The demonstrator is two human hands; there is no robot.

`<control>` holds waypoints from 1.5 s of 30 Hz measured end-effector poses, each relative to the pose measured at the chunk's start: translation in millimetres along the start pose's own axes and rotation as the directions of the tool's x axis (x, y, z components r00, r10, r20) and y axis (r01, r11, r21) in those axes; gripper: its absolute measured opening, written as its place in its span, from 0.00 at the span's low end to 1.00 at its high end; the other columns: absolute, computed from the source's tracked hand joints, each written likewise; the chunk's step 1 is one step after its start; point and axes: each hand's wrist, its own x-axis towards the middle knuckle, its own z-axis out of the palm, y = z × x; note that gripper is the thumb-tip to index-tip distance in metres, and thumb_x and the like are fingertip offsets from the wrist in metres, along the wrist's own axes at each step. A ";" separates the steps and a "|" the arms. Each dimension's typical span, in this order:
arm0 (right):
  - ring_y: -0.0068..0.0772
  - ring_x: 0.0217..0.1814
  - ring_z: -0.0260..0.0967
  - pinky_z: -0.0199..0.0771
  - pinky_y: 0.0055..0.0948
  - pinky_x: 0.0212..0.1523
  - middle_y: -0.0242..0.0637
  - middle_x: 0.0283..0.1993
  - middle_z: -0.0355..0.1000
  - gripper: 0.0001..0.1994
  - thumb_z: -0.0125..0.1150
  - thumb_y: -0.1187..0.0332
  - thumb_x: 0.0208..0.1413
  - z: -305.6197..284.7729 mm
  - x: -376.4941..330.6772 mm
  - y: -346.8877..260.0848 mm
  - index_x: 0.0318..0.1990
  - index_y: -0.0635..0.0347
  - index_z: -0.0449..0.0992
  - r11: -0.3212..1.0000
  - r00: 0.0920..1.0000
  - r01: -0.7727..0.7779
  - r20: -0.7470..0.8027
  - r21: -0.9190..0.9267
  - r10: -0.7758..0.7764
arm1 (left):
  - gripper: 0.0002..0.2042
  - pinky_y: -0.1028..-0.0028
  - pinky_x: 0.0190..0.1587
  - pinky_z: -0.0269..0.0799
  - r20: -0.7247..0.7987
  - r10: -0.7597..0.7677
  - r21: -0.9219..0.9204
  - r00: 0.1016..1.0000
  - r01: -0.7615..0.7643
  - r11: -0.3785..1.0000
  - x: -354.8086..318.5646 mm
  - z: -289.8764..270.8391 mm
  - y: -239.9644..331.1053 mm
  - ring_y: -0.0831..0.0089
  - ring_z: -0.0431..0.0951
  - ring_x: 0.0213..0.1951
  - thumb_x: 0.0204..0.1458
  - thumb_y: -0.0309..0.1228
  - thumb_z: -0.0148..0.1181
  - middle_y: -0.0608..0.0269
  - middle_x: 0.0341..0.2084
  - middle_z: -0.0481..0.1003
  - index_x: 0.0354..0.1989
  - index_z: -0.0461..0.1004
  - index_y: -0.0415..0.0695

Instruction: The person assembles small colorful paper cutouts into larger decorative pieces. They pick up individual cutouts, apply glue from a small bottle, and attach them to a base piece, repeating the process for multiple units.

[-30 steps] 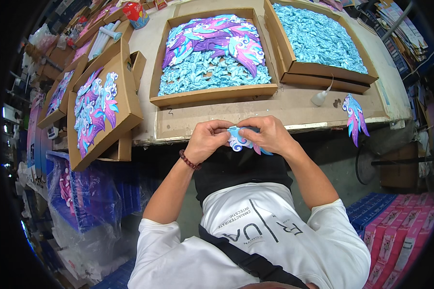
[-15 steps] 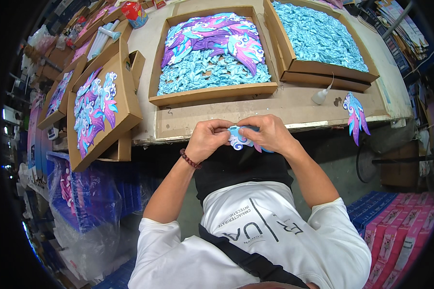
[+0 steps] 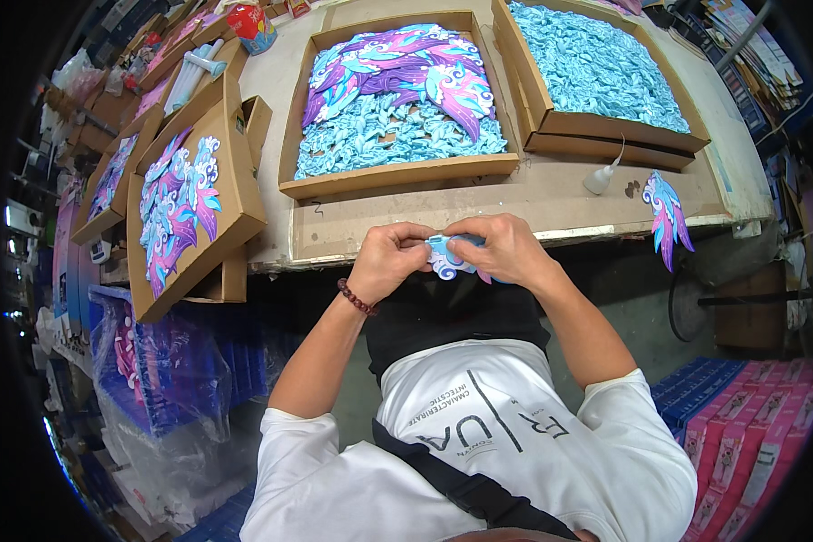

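Note:
In front of the table's near edge, both hands pinch one flat cutout piece [image 3: 444, 268] with light-blue, white-curled and pink parts. My left hand [image 3: 389, 256], a beaded bracelet at its wrist, grips the upper left side between thumb and fingers. Opposite it, my right hand [image 3: 506, 252] closes on the right side and hides much of the piece. Beyond the hands, a cardboard tray [image 3: 397, 179] holds purple-and-blue feather-like cutouts [image 3: 397, 72] on top of light-blue braided pieces [image 3: 388, 135].
Another cardboard box [image 3: 619, 135] at the back right is full of braided pieces. Near it stand a white needle-tipped bottle [image 3: 599, 181] and a single cutout [image 3: 666, 217] overhanging the edge. A tilted box [image 3: 210, 203] with cutouts is at left. Pink boxes [image 3: 741, 434] are stacked lower right.

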 end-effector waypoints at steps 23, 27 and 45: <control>0.48 0.29 0.75 0.74 0.42 0.32 0.44 0.26 0.76 0.12 0.63 0.60 0.45 24.9 6.9 -6.9 0.31 0.59 0.79 0.988 0.981 -0.005 -0.193 -0.157 -0.026 | 0.10 0.77 0.37 0.78 -0.067 0.137 0.174 0.988 -0.124 0.977 4.3 5.6 -13.3 0.76 0.79 0.35 0.52 0.18 0.55 0.54 0.34 0.79 0.41 0.75 0.27; 0.47 0.29 0.75 0.74 0.41 0.31 0.44 0.28 0.77 0.11 0.63 0.61 0.48 27.2 6.4 -7.6 0.33 0.59 0.79 0.977 0.975 0.015 -0.212 -0.211 -0.061 | 0.09 0.78 0.37 0.77 -0.073 0.158 0.221 0.985 -0.139 0.965 4.9 5.0 -13.9 0.77 0.79 0.34 0.52 0.18 0.55 0.56 0.33 0.79 0.41 0.75 0.28; 0.26 0.19 0.71 0.71 0.27 0.23 0.38 0.21 0.74 0.11 0.60 0.68 0.52 14.6 4.0 2.3 0.37 0.66 0.79 0.964 0.988 -0.144 -0.030 0.221 0.154 | 0.10 0.83 0.32 0.72 -0.060 0.120 0.056 0.991 -0.116 0.992 9.5 9.2 -14.6 0.82 0.77 0.32 0.51 0.18 0.57 0.60 0.31 0.78 0.42 0.73 0.29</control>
